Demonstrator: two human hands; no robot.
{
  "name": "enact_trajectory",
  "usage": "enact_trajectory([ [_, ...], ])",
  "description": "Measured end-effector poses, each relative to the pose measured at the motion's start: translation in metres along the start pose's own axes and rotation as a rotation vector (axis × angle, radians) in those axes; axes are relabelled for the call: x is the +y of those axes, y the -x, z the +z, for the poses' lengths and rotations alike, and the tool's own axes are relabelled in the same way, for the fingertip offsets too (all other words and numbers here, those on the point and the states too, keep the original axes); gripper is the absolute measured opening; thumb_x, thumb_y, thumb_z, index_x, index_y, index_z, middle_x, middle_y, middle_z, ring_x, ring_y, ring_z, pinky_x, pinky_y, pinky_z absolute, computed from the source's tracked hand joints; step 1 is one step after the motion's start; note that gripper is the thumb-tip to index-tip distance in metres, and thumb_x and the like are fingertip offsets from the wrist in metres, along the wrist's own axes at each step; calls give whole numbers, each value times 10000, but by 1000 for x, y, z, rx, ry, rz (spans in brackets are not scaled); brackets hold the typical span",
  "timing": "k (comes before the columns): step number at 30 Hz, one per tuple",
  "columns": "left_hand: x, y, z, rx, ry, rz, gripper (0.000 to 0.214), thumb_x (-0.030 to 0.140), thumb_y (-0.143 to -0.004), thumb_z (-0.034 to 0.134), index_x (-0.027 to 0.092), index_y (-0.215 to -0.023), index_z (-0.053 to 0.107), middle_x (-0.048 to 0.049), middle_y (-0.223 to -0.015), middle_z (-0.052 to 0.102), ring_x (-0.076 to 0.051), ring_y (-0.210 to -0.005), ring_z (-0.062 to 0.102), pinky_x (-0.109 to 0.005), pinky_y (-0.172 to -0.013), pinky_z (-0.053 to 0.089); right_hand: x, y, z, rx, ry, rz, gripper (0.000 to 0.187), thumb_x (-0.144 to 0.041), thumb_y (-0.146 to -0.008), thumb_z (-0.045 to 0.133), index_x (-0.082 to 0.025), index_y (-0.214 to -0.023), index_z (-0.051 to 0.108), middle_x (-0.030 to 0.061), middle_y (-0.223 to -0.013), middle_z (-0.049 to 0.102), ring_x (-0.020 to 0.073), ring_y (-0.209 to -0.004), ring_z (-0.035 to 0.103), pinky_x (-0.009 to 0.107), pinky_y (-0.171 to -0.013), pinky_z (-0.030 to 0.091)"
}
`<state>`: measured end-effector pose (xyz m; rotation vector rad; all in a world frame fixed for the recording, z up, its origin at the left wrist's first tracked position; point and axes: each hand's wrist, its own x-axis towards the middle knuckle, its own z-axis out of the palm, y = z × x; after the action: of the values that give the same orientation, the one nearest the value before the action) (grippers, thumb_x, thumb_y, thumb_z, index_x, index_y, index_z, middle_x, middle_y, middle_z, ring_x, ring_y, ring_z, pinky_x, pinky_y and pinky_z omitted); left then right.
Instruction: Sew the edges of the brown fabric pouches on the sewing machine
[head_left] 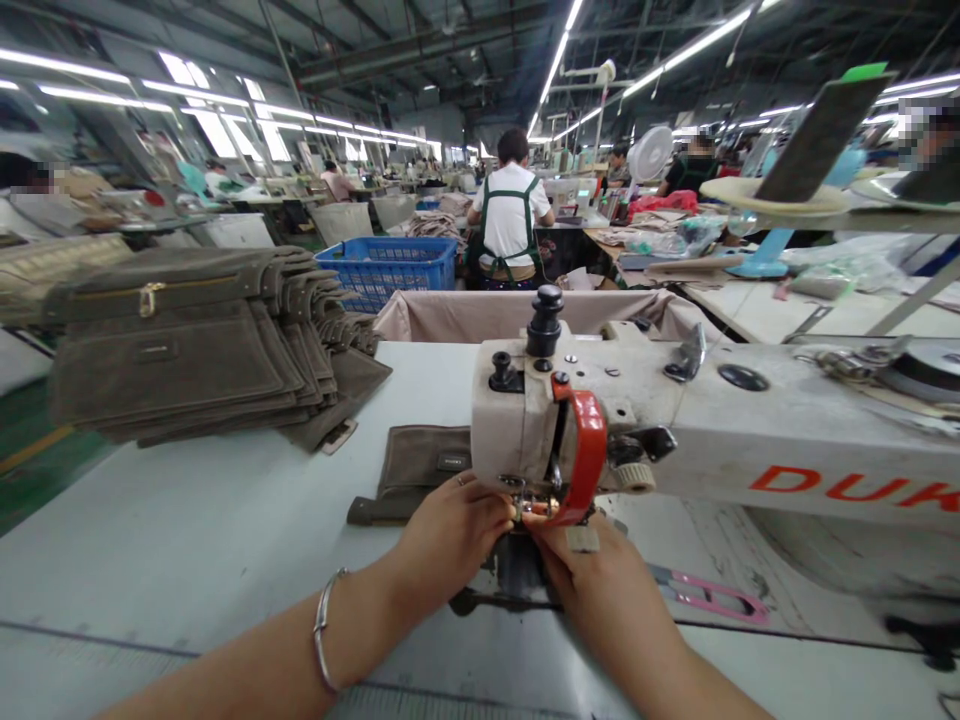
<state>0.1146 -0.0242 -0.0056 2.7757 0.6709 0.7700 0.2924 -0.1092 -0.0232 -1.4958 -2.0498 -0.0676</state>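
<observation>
Under the head of a white sewing machine (517, 410) lies a dark olive-brown fabric bag piece (420, 460) with a small label. My left hand (457, 520), a bangle on its wrist, is closed at the needle area, its fingertips pinching the edge of that piece. From the other side my right hand (592, 565) reaches to the same spot, fingers together beside the presser foot. What its fingertips hold is hidden by the orange-red guard (587, 450) and the machine head. Pink-handled thread snips (712, 595) lie to the right of my right hand.
Stacked brown bag pieces (180, 350) with a zipper stand at the table's left. Behind the machine is a fabric-lined bin (442, 315), with a blue plastic basket (397, 265) beyond it. A person in a white shirt (510, 215) sits further back. A thread cone (821, 140) stands at right.
</observation>
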Motion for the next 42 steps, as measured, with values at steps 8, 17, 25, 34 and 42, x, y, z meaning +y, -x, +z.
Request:
enact_trajectory([
  [8,0,0,1,3,-9,-21,122,96,-898,613,189,-891,690,-26,-923,721,-189,-911,662,-329,-899,523,-1,-1,-1,23,75,-18,311,-53,-860,526,-184,-1083,697,107,-994,703,237,-872,631,345,-777,555],
  [17,-3,0,3,9,0,-54,99,97,-869,662,190,-889,691,-25,-920,721,-199,-911,658,-330,-884,524,-2,-2,1,14,68,13,246,-76,-869,579,-190,-1047,705,86,-970,709,229,-854,628,325,-754,542],
  [25,-4,0,5,15,0,-78,113,95,-873,646,198,-866,694,-29,-927,725,-208,-918,661,-348,-895,525,-1,-1,4,-10,84,35,239,-97,-881,577,-210,-1052,699,76,-955,701,213,-809,615,311,-711,526],
  [34,-3,3,4,2,27,-63,106,92,-861,662,190,-897,681,-18,-925,719,-206,-922,656,-342,-895,516,-1,3,6,0,50,37,210,-81,-876,586,-204,-999,704,68,-946,701,213,-827,610,314,-760,520],
  [42,-3,2,2,-77,16,-92,114,108,-902,613,190,-957,670,-25,-1001,702,-203,-972,630,-348,-931,481,-1,6,6,-11,-19,72,284,-93,-919,515,-195,-1132,673,97,-984,690,232,-970,613,352,-860,528],
])
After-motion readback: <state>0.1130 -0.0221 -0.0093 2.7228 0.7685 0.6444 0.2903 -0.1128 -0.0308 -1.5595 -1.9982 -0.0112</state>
